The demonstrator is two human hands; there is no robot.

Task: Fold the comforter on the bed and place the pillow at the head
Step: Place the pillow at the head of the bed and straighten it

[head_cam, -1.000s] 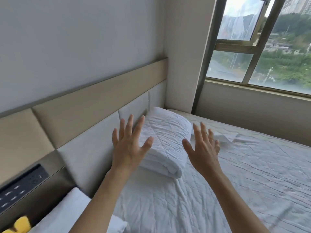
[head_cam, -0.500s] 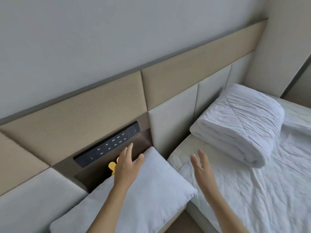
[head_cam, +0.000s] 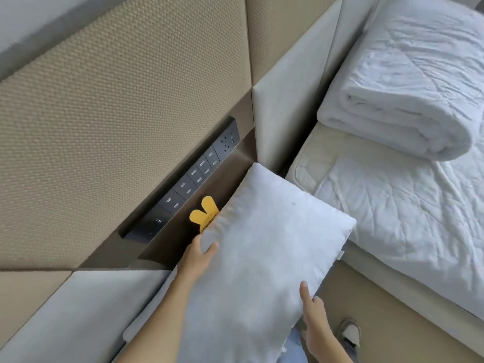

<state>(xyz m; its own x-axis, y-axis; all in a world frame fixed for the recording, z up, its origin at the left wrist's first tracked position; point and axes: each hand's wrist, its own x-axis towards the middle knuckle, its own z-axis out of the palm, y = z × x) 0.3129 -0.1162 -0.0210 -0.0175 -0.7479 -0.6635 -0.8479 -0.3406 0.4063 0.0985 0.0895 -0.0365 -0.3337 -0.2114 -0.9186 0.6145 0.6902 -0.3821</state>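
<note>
Fingers: both hands hold the pillow [head_cam: 264, 252]; the left hand [head_cam: 199, 254] curls round its wall-side edge with the thumb on top, and the right hand [head_cam: 313, 314] grips its near edge, thumb pressed on the upper face, the other fingers hidden underneath.
Bed [head_cam: 408, 213]: to the right of the pillow, covered by a wrinkled white sheet, with a bare corner of mattress pad showing near the headboard.
Headboard panels [head_cam: 125, 106]: behind the pillow, woven beige above, smooth pale ones below and to the right.
Comforter [head_cam: 408, 82]: folded into a thick white bundle, lying on the bed against the headboard, well apart from the pillow, up and to the right of it.
Pillow: white, tilted, its far corner close to the pale panel, its right corner near the edge of the bed; whether it rests on anything below, I cannot tell.
Switch panel [head_cam: 193, 176]: dark strip of buttons and a socket, set in a brown recess just left of the pillow.
Yellow tag [head_cam: 205, 214]: between switch panel and pillow, partly covered by the pillow's edge.
Shoe [head_cam: 349, 332]: on the floor, below the pillow's right side.
</note>
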